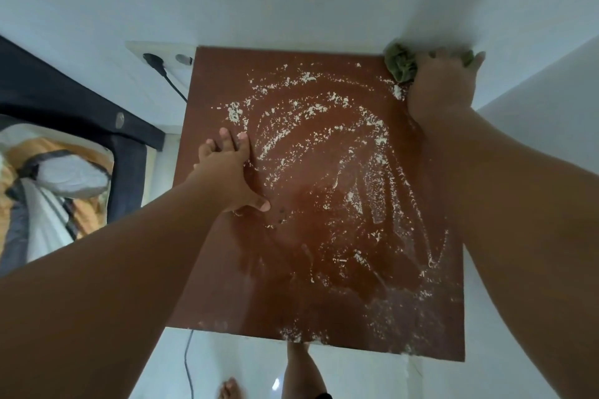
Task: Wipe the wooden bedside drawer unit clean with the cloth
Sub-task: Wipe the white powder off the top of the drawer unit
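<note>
The reddish-brown wooden top of the bedside drawer unit (227, 285) fills the middle of the view, smeared and speckled with white powder (324, 146) in curved streaks. My right hand (440, 87) presses a crumpled green cloth (400, 63) onto the far right corner, against the white wall. A small heap of powder lies just beside the cloth. My left hand (231, 172) rests flat on the left part of the top, fingers spread, holding nothing. The drawers themselves are hidden below the top.
White walls close in behind and to the right of the unit. A wall socket (162, 57) with a black plug and cable sits at the back left. A dark bed frame (81, 113) with bedding lies to the left. My bare legs and feet (298, 372) stand on the pale floor.
</note>
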